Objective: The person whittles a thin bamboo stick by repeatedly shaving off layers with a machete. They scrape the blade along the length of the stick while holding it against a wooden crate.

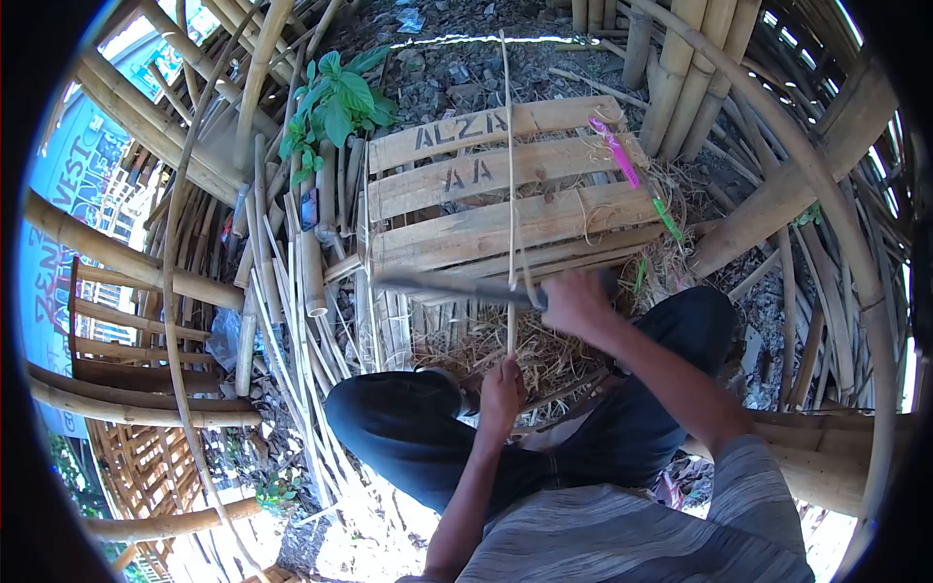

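Tan and slender, the bamboo strip [511, 175] runs twelve to six o'clock, its near end gripped in the left hand [502, 394]; the right hand [575, 306] grips a knife [457, 288], blurred toward nine. A shallow, steady blade angle would probably serve best.

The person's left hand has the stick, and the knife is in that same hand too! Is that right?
Not quite: the knife is in the right hand, as the head view shows. The left hand does hold the stick.
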The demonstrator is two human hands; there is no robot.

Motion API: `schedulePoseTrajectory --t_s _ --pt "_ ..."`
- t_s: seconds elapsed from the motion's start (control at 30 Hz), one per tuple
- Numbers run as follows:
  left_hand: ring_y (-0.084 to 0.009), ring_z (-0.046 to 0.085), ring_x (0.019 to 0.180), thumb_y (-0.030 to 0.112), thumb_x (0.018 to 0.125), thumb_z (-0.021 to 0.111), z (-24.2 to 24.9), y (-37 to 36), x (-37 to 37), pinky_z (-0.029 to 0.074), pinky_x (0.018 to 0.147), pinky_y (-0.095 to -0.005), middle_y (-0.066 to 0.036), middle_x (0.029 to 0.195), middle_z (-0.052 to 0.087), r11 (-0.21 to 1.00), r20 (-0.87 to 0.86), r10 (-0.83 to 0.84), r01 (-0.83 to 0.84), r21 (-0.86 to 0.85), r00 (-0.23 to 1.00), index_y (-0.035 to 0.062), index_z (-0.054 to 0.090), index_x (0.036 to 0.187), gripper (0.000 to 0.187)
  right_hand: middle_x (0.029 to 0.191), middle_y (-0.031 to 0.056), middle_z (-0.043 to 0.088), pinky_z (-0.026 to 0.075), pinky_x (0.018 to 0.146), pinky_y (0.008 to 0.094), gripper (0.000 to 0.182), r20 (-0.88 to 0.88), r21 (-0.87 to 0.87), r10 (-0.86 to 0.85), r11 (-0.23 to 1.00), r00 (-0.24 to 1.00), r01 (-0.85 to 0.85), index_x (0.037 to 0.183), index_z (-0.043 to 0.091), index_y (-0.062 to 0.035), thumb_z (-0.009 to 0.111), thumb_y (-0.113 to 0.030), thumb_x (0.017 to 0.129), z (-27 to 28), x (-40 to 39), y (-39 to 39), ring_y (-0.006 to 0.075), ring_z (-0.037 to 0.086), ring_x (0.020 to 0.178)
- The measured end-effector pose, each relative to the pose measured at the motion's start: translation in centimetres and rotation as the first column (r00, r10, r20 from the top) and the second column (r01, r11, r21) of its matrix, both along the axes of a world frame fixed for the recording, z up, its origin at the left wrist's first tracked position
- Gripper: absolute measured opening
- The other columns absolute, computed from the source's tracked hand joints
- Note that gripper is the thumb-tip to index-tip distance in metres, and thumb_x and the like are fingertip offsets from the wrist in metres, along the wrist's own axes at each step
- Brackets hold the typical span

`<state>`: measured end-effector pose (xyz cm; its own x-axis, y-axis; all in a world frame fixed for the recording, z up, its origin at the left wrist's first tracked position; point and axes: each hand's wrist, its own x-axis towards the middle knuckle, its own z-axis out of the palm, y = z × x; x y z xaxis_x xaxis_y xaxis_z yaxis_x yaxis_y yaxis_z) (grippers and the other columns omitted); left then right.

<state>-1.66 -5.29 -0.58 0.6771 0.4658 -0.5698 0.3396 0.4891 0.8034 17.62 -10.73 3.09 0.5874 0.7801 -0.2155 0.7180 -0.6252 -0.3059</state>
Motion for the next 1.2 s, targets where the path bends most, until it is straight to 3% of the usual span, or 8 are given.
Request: schedulePoseTrajectory --t_s 0.13,0.23,0.37,0.5,0.63,0.8,0.93,1.2 --pt "-0.0034 0.018 0.040 0.035 0.097 0.040 1.7 0.6 1.1 0.013 0.034 -0.0223 0.007 0.053 0.023 0.977 0.113 0.043 -0.018 -0.213 0.993 0.0158 0.034 0.070 0.034 0.075 0.0196 0.065 0.052 0.068 0.0436 0.019 0.005 0.053 -0.151 0.987 0.988 0.151 0.077 0.066 -0.0041 0.060 -0.020 0.067 0.8 1.3 1.4 0.0348 0.065 0.074" --pt "-0.0030 0.020 0.040 0.035 0.097 0.038 1.5 2.6 0.9 0.013 0.035 -0.0222 0.008 0.053 0.023 0.936 0.150 0.037 0.019 -0.351 0.988 0.0164 0.034 0.068 0.035 0.074 0.0194 0.065 0.053 0.067 0.0429 0.019 -0.040 0.145 -0.062 0.987 0.997 0.067 0.077 0.066 -0.0033 0.061 -0.019 0.067 0.6 -0.9 0.4 0.0352 0.065 0.074" --pt "-0.0026 0.018 0.040 0.036 0.098 0.038 1.7 2.6 -0.4 0.011 0.034 -0.0220 0.008 0.054 0.020 0.934 0.093 0.014 0.021 -0.357 0.996 0.0177 0.031 0.068 0.036 0.075 0.0186 0.065 0.053 0.068 0.0418 0.021 0.108 -0.023 0.159 0.987 0.981 -0.158 0.077 0.066 -0.0029 0.063 -0.020 0.065 1.3 -1.5 -1.3 0.0329 0.066 0.075" --pt "-0.0031 0.018 0.040 0.035 0.098 0.037 2.7 0.1 -1.9 0.011 0.035 -0.0235 0.008 0.053 0.021 0.953 0.057 0.011 0.007 -0.302 0.998 0.0170 0.032 0.068 0.036 0.074 0.0178 0.065 0.053 0.067 0.0417 0.022 0.088 0.000 -0.112 0.994 0.990 0.112 0.077 0.067 -0.0015 0.062 -0.019 0.065 1.2 3.8 0.2 0.0321 0.066 0.073" --pt "-0.0030 0.017 0.040 0.035 0.098 0.037 2.8 1.7 -1.2 0.010 0.035 -0.0228 0.008 0.054 0.022 0.921 0.058 -0.017 0.038 -0.387 0.998 0.0169 0.031 0.068 0.035 0.074 0.0174 0.066 0.052 0.067 0.0416 0.021 0.024 0.000 -0.115 0.993 0.993 0.115 0.076 0.067 -0.0018 0.062 -0.018 0.064 1.1 2.4 -0.1 0.0321 0.066 0.073" --pt "-0.0022 0.017 0.040 0.038 0.097 0.037 2.7 1.8 -1.3 0.010 0.034 -0.0216 0.009 0.053 0.022 0.922 0.056 -0.013 0.033 -0.386 0.998 0.0189 0.032 0.068 0.036 0.072 0.0176 0.065 0.052 0.068 0.0429 0.021 0.069 -0.016 0.231 0.973 0.970 -0.231 0.077 0.067 -0.0016 0.061 -0.019 0.065 2.1 -0.7 -2.0 0.0331 0.065 0.072" --pt "-0.0027 0.018 0.040 0.039 0.097 0.037 3.7 -0.8 -3.8 0.010 0.034 -0.0210 0.009 0.053 0.022 0.931 0.034 -0.032 0.042 -0.362 0.999 0.0187 0.033 0.068 0.036 0.077 0.0207 0.065 0.052 0.069 0.0425 0.022 0.100 0.095 -0.197 0.978 0.975 0.188 0.079 0.066 0.0003 0.060 -0.017 0.067 0.2 7.0 -0.3 0.0345 0.065 0.076" --pt "-0.0020 0.014 0.040 0.041 0.098 0.035 3.3 2.7 -1.0 0.009 0.033 -0.0206 0.009 0.054 0.021 0.862 0.040 -0.028 0.044 -0.504 0.999 0.0200 0.033 0.068 0.036 0.080 0.0221 0.065 0.052 0.071 0.0441 0.024 -0.059 0.006 0.026 1.000 0.998 -0.025 0.083 0.066 0.0002 0.060 -0.017 0.067 1.6 2.0 -1.6 0.0344 0.065 0.077"
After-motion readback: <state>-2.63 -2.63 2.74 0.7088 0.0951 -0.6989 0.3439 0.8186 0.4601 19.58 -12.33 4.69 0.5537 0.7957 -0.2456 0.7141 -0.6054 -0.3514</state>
